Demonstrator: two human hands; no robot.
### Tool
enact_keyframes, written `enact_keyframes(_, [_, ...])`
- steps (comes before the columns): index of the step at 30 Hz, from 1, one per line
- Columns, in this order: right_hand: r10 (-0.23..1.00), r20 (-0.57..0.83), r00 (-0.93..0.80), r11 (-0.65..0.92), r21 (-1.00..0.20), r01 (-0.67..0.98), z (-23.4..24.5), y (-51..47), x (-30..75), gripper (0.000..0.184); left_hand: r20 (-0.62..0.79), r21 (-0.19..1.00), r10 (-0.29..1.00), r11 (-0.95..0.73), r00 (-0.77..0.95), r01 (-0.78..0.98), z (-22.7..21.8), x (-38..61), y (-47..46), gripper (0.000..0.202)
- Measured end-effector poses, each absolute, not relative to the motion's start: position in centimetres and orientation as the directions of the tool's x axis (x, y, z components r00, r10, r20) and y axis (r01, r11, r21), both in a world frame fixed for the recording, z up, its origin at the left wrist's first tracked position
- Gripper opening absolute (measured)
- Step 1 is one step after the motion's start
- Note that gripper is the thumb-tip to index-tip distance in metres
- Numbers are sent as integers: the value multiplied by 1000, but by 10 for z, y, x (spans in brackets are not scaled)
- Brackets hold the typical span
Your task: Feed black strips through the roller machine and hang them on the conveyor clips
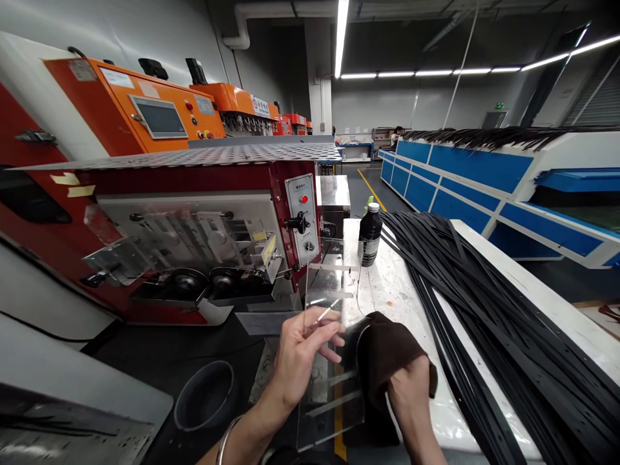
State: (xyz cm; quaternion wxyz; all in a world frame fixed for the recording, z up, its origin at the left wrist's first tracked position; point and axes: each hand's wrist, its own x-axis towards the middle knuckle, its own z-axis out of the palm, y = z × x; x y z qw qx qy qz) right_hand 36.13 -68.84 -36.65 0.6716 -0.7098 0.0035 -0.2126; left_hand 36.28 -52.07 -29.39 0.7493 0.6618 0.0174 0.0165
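Observation:
My left hand is closed on a clear plastic panel, which has several slots cut across it and stands roughly upright in front of me. A thin, pale streak shows at the fingertips; whether it is a slot edge or a separate piece I cannot tell. My right hand grips a dark brown cloth bunched at the panel's right side, its fingers partly hidden by the fabric. Behind the panel, a dark bottle with a white cap stands on the white table.
Long black strips lie heaped along the table's right. On the left is a dark red machine with rollers and a control panel. Below it, a dark bucket sits on the floor. A blue and white bench runs behind; a person is far off.

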Motion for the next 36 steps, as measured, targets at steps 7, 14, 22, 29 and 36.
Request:
enact_keyframes(7, [-300, 226, 927, -48, -974, 222, -373, -691, 370, 14, 3, 995, -7, 100, 1000, -2, -295, 360, -519, 21])
enact_keyframes(14, [-279, 208, 938, 82, -967, 239, -371, -687, 370, 34, 7, 995, -14, 99, 1000, -5, -295, 362, -519, 20])
enact_keyframes(22, [-407, 160, 899, 0, -984, 175, -367, -712, 379, 20, -106, 934, -190, 319, 976, 163, -292, 376, -502, 15])
enact_keyframes(29, [-118, 371, 921, -405, -865, 297, -354, -716, 375, 20, -103, 954, -185, 260, 977, 150, -294, 379, -497, 17])
enact_keyframes(36, [-331, 319, 888, -294, -929, 224, -393, -686, 367, 26, -51, 980, -83, 186, 995, 66, -292, 368, -518, 20])
